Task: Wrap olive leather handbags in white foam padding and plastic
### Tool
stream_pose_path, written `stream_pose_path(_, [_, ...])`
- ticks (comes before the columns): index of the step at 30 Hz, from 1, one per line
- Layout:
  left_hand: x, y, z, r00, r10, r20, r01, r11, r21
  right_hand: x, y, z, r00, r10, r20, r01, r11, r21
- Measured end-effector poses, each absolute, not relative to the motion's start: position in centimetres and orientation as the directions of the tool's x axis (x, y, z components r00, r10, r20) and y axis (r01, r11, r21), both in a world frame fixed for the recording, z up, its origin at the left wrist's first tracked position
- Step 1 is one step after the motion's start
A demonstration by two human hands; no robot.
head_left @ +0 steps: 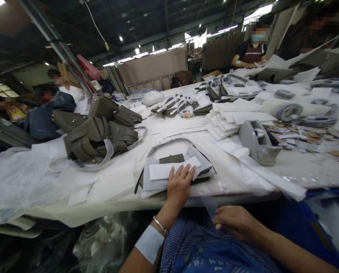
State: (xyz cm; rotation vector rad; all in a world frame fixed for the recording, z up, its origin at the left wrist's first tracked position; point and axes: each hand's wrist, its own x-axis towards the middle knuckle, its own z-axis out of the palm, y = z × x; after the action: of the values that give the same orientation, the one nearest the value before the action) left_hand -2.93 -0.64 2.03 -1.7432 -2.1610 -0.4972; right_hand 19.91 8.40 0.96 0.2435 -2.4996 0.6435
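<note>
In front of me a dark olive handbag lies on the table, partly covered with white wrapping sheet, its wrapped handle arching away from me. My left hand rests flat on it, fingers spread over a white foam strip. Lower right, just off the table edge and in front of my apron, my right hand is closed with the thumb and fingers pinching a clear plastic strip. The strip's upper end reaches toward the table edge. Part of the bag is hidden beneath the sheet and my left hand.
Several olive bags are heaped at left beside crumpled white sheets. To the right stand a grey tape dispenser, stacked white foam sheets and scattered paper pieces. A masked co-worker works at the far side.
</note>
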Motion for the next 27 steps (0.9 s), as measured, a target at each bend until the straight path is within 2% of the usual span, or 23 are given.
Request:
stream_pose_path(2, [-2.9,-0.6,2.0,-0.205,0.868,0.452,0.978,0.193,0.074,19.0,9.3,2.3,-0.818,-0.003,0.575,-0.253,0.9,-0.355])
stream_pose_path(6, [-2.9,-0.7,2.2,-0.207,0.865,0.457,0.978,0.198,0.067,14.8,11.6,5.1,-0.745,0.156,0.648,-0.021,0.966,-0.257])
stream_pose_path(12, [-2.9,-0.8,2.5,-0.21,0.872,0.442,0.978,0.184,0.102,10.9,14.0,5.5,-0.734,-0.042,0.678,-0.127,0.989,-0.076])
stream_pose_path(17, [-3.0,-1.0,3.3,-0.247,0.883,0.399,0.961,0.17,0.219,11.8,14.3,3.9,-0.701,-0.077,0.709,-0.114,0.993,-0.005])
stream_pose_path(22, [-3.0,-1.1,4.7,-0.259,0.891,0.372,0.94,0.145,0.307,11.9,14.7,2.9,-0.636,-0.15,0.757,-0.173,0.984,0.05])
stream_pose_path(27, [-2.8,-0.5,3.9,-0.274,0.856,0.438,0.955,0.188,0.23,12.1,14.9,2.4,-0.65,-0.148,0.745,-0.167,0.985,0.05])
